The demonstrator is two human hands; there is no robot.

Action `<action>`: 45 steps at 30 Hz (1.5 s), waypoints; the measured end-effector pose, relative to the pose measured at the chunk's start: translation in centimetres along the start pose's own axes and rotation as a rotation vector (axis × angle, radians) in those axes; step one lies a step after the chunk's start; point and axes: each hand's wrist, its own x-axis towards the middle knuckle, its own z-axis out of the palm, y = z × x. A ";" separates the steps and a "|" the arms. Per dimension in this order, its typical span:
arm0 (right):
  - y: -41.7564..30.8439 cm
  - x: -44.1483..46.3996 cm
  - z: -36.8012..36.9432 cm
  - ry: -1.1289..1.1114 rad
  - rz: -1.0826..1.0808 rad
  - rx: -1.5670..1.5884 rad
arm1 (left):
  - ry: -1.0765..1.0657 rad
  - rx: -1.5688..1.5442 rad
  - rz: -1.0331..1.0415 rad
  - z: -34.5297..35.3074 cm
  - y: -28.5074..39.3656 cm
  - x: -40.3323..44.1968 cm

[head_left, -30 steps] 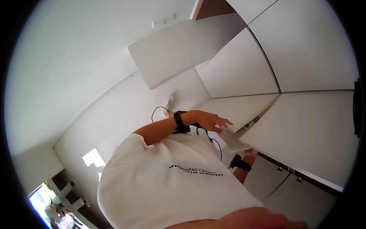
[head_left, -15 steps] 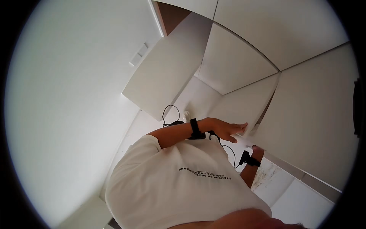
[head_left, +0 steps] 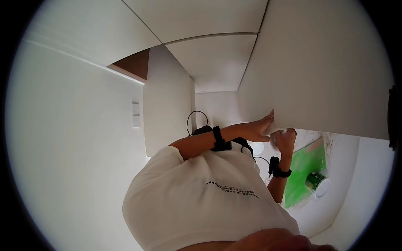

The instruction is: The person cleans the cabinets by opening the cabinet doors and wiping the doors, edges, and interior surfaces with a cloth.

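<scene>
My left hand [head_left: 256, 129] reaches across my body with its fingers stretched out, at the lower corner of a white cabinet door [head_left: 326, 79]. My right hand [head_left: 287, 141] is closed around a white, crumpled piece that looks like a cloth [head_left: 275, 136]. It is held just below the door's lower edge, close to the left palm. Part of the cloth is hidden by the fingers. Black straps with small devices and cables sit on both wrists.
Below the door, a paint bucket [head_left: 318, 184] stands on a green sheet [head_left: 299, 175] on the floor. More white cabinet fronts [head_left: 213, 58] rise ahead. A white wall with a switch plate [head_left: 135, 115] is to the left.
My view has turned, bringing the green sheet and bucket into sight. Both hands are now close together at the door's lower corner, and the cloth shows in my right hand.
</scene>
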 end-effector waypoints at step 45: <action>-15.7 19.9 22.9 0.384 -0.531 -0.311 | 1.424 0.247 -0.123 -31.9 -8.8 -17.8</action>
